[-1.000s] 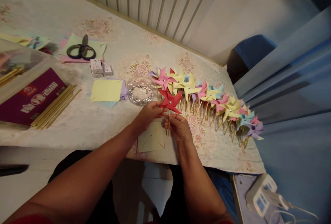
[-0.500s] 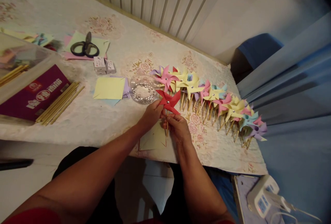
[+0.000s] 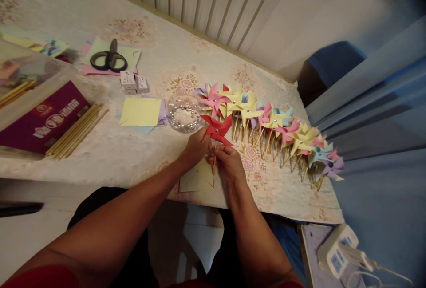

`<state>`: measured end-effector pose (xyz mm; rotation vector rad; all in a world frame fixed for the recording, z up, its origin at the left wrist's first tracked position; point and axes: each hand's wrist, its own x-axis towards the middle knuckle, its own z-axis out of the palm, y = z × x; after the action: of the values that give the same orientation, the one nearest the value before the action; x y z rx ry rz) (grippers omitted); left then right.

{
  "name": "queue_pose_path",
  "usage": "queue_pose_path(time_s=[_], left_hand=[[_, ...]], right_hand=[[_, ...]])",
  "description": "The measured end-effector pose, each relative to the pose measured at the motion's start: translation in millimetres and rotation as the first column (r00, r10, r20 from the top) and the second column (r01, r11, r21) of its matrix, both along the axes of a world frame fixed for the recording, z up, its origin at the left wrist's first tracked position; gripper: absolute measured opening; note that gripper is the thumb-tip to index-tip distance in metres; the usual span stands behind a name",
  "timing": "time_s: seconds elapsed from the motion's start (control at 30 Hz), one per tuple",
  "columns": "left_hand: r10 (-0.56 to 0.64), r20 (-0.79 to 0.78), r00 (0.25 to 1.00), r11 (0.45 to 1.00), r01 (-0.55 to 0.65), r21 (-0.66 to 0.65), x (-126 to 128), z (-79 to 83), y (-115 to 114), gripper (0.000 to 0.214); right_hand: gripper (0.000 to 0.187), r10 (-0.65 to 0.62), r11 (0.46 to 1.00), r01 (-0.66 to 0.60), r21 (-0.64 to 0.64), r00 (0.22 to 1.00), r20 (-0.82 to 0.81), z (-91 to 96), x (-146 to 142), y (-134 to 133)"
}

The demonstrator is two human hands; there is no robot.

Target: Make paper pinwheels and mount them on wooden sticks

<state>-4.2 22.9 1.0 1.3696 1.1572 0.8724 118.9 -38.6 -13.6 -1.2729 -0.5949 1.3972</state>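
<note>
A red paper pinwheel (image 3: 217,128) on a thin wooden stick is held upright over the table's near edge. My left hand (image 3: 196,145) pinches its lower left blade. My right hand (image 3: 226,162) is closed round the stick just below the paper. Beneath both hands lies a pale yellow paper square (image 3: 197,178). Right behind the red pinwheel a long row of finished pinwheels (image 3: 273,124) in pink, yellow, blue and purple lies on the flowered tablecloth (image 3: 133,155).
A clear dish of pearl-headed pins (image 3: 184,114) sits left of the pinwheels. Further left are yellow and purple paper squares (image 3: 141,112), two small boxes (image 3: 132,82), black scissors (image 3: 108,59), a bundle of wooden sticks (image 3: 77,131), a maroon packet (image 3: 43,117). A power strip (image 3: 339,247) lies lower right.
The hands and the red pinwheel have crept slightly up and away from me; the grip on blade and stick is the same. Nothing on the table has moved.
</note>
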Motion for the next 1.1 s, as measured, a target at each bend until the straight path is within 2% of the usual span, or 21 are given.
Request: queue_pose_path(time_s=[0.37, 0.57, 0.9, 1.1], left_hand=[[-0.043, 0.114, 0.993, 0.994, 0.054, -0.094, 0, -1.3, 0, 0.007], [-0.014, 0.189, 0.982, 0.972, 0.058, -0.227, -1, -0.3, 3, 0.022], [0.0, 0.181, 0.983, 0.958, 0.052, -0.281, -2, -1.2, 4, 0.003], [-0.036, 0.143, 0.989, 0.955, 0.076, -0.287, -2, -1.6, 3, 0.016]], right_hand=[[0.031, -0.025, 0.999, 0.025, 0.024, 1.0, 0.001, 1.1, 7, 2], [0.031, -0.098, 0.995, 0.098, 0.011, 0.995, -0.011, 3.4, 10, 2], [0.034, -0.118, 0.993, 0.118, -0.012, 0.993, -0.026, 6.7, 10, 2], [0.031, -0.085, 0.996, 0.085, 0.003, 0.996, -0.005, 7.2, 8, 1]])
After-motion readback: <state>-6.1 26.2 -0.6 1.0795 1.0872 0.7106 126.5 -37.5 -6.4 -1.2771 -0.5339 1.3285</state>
